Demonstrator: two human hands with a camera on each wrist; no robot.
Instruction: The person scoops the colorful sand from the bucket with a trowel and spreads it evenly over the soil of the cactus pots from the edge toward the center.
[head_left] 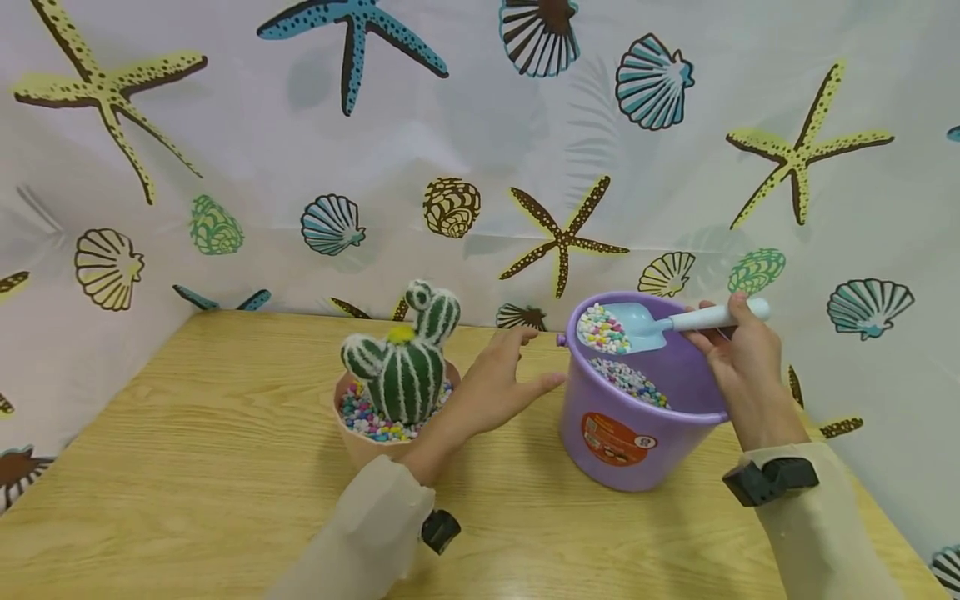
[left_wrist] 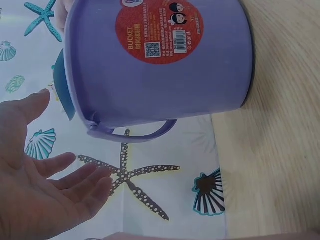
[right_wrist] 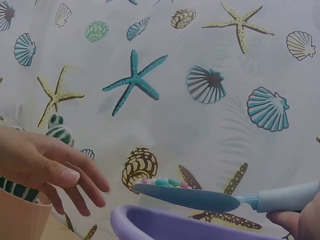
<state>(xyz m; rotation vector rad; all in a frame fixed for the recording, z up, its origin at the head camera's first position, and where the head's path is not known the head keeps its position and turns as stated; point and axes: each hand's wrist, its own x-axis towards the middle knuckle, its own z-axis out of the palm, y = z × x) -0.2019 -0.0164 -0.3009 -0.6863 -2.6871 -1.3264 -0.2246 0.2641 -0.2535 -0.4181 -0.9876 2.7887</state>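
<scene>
My right hand grips the pale handle of a light blue hand shovel above the purple bucket. Small colourful pebbles lie heaped on the shovel's blade, and more pebbles are inside the bucket. In the right wrist view the shovel is roughly level, over the bucket's rim. Between the pot and the bucket, my left hand is held with fingers spread and nothing in it. In the left wrist view that hand is beside the bucket's rim, palm showing.
A peach pot with a knitted green cactus stands left of the bucket, colourful pebbles around the cactus. The bucket's purple handle hangs at its side. Behind the wooden table hangs a white cloth printed with starfish and shells.
</scene>
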